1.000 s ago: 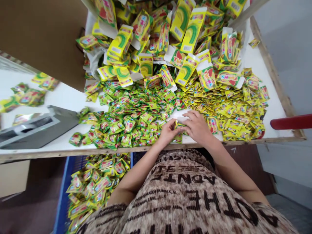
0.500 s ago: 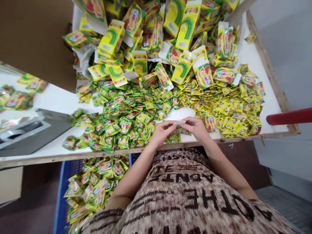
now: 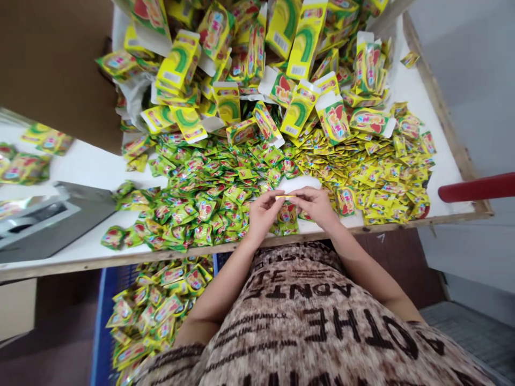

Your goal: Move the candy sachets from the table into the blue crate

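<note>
My left hand (image 3: 262, 215) and my right hand (image 3: 316, 206) meet above the table's front edge. Their thumbs and fingers pinch opposite ends of what looks like a small carton (image 3: 285, 197), of which a thin yellow-and-white edge shows. Just below it is a green and red printed surface (image 3: 287, 213); I cannot tell whether it belongs to the carton. Left of my hands spreads a heap of green sachets (image 3: 201, 182). A pile of flat yellow sachets (image 3: 386, 177) lies to the right, and one packet (image 3: 346, 200) rests close beside my right hand.
Yellow and green printed cartons (image 3: 300, 107), several with flaps up, are heaped at the back. A brown cardboard box (image 3: 60, 64) stands at left above a grey metal piece (image 3: 80, 214). A red bar (image 3: 475, 188) juts in at right. Below the wooden edge (image 3: 225, 247) sits a blue crate (image 3: 100, 321) of packets.
The white flap between my fingers has given way to a thin yellow-and-white edge. Both hands have shifted slightly left and farther from my body.
</note>
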Demonstrator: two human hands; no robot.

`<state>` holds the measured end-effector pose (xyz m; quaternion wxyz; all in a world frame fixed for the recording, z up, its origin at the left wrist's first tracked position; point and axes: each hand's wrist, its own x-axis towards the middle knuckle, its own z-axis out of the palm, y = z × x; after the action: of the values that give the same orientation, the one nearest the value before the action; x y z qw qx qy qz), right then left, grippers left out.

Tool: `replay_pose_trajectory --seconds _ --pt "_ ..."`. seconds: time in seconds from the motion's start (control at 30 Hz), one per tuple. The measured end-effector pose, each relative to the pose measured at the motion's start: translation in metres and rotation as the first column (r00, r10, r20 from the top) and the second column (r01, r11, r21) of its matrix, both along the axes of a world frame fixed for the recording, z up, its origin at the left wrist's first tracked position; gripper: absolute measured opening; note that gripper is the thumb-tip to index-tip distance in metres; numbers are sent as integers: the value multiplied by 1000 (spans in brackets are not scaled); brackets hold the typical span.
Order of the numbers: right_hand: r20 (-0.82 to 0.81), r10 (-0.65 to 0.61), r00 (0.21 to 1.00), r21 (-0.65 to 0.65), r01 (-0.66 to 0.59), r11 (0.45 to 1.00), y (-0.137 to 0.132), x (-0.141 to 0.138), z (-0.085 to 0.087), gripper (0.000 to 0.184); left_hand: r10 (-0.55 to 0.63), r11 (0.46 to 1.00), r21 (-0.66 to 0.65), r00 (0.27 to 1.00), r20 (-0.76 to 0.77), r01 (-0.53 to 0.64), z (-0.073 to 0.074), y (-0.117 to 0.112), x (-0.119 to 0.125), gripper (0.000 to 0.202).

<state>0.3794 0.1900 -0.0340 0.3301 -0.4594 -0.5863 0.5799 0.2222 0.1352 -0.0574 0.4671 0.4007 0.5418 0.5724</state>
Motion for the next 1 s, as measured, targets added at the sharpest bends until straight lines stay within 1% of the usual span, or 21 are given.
replay_pose_trajectory --seconds 0.07,0.13,0.17,0.23,0.33,0.4,0.43,0.5,0.57,0.6,0.63,0.67,0.7,0.73,0.77,0.8,0.87,0.9,0.93,0.97,1.0 --pt "7 4 1000 48 -4 999 -1 3 0 24 -14 998 56 998 -69 18 -3 1 -2 22" --pt "43 13 999 153 -19 988 -5 5 -3 23 -23 985 164 986 -166 51 -6 0 -7 16" --pt "75 7 997 228 -24 973 -9 6 -5 21 -32 972 223 976 -217 81 -7 -1 -10 15" --pt "152 -32 988 392 -31 920 -18 5 -10 18 -62 941 298 946 -318 161 -10 -4 -14 17" --pt "233 -62 970 562 -83 823 -31 6 -15 24 -109 917 307 901 -420 254 -13 -7 -15 21" --pt "288 -47 957 607 -144 782 -35 14 -15 28 -134 916 285 885 -446 282 -12 -7 -12 21" --pt "324 -62 944 613 -160 773 -35 21 -14 29 -141 919 274 884 -445 285 -11 -6 -10 22" --pt "428 -173 887 611 -143 779 -34 39 -13 30 -117 940 247 904 -412 235 -8 -5 -8 24" --pt "568 -306 764 590 -118 799 -33 55 -15 30 -48 973 203 954 -297 112 -3 -4 -12 26" --pt "633 -338 696 568 -120 814 -34 60 -16 32 -17 986 161 978 -208 51 0 -5 -17 26" --pt "688 -338 642 537 -136 833 -36 63 -19 35 -15 994 102 993 -113 27 5 -8 -25 27" --pt "728 -311 611 500 -164 850 -38 62 -21 38 -46 998 34 998 -31 47 11 -12 -36 29" --pt "748 -265 608 467 -200 861 -41 59 -23 42 -107 994 -31 994 25 108 18 -17 -49 29" --pt "747 -210 631 445 -239 863 -42 54 -25 44 -197 975 -94 979 44 200 26 -24 -63 28" --pt "727 -154 669 434 -274 858 -42 48 -25 44 -312 936 -158 950 33 313 35 -32 -80 27" --pt "694 -107 712 434 -295 851 -41 43 -25 44 -434 876 -228 901 8 424 44 -43 -97 25" --pt "612 -90 786 457 -258 851 -32 38 -22 41 -649 704 -388 761 -10 595 57 -69 -131 23" --pt "584 -125 802 466 -205 861 -25 38 -21 39 -722 608 -468 692 11 641 58 -85 -147 23" --pt "579 -177 796 468 -147 871 -17 39 -20 35 -757 534 -542 653 36 649 55 -102 -162 25" --pt "598 -224 770 464 -104 880 -9 42 -20 31 -761 491 -612 647 46 620 47 -121 -176 27" --pt "635 -251 731 452 -89 887 -2 44 -21 27 -742 477 -683 670 24 553 36 -140 -189 30"
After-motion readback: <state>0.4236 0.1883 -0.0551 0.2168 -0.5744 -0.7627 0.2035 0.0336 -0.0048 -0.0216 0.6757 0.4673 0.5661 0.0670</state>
